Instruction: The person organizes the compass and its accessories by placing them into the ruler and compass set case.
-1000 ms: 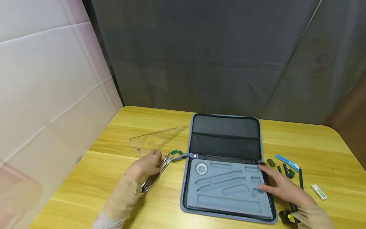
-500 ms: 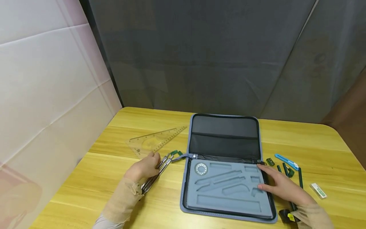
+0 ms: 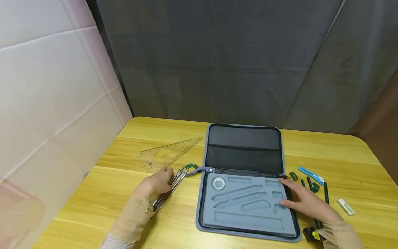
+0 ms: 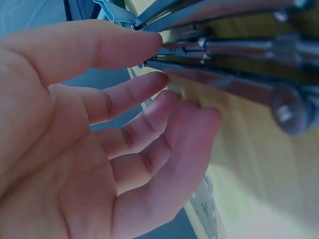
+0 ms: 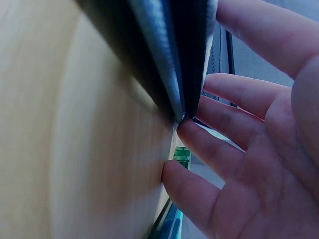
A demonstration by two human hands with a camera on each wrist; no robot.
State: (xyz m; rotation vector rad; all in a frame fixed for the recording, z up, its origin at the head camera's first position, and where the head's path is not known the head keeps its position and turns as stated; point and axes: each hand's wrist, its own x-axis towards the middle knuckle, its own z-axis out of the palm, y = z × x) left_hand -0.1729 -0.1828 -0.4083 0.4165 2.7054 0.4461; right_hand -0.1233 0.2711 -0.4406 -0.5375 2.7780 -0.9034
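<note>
An open grey zip case [image 3: 201, 193] lies on the wooden table [image 3: 102, 193]; its foam insert [image 3: 245, 218] has several cut-outs, and a round dial [image 3: 219, 183] sits in one. My left hand [image 3: 166, 177] rests on a bundle of metal compasses [image 3: 174, 183] left of the case. In the left wrist view its loosely curved fingers [image 4: 164, 82] touch the metal rods [image 4: 234, 50] without closing round them. My right hand [image 3: 290, 193] lies flat on the case's right edge, with its fingers [image 5: 199, 129] against the zip rim [image 5: 169, 59].
A clear set square [image 3: 168, 154] and small green pieces [image 3: 191, 166] lie beyond the left hand. Right of the case are a blue pen [image 3: 312, 175], green pencils [image 3: 326, 193], a white eraser [image 3: 346, 207] and a black object [image 3: 311, 235]. Curtains stand behind the table.
</note>
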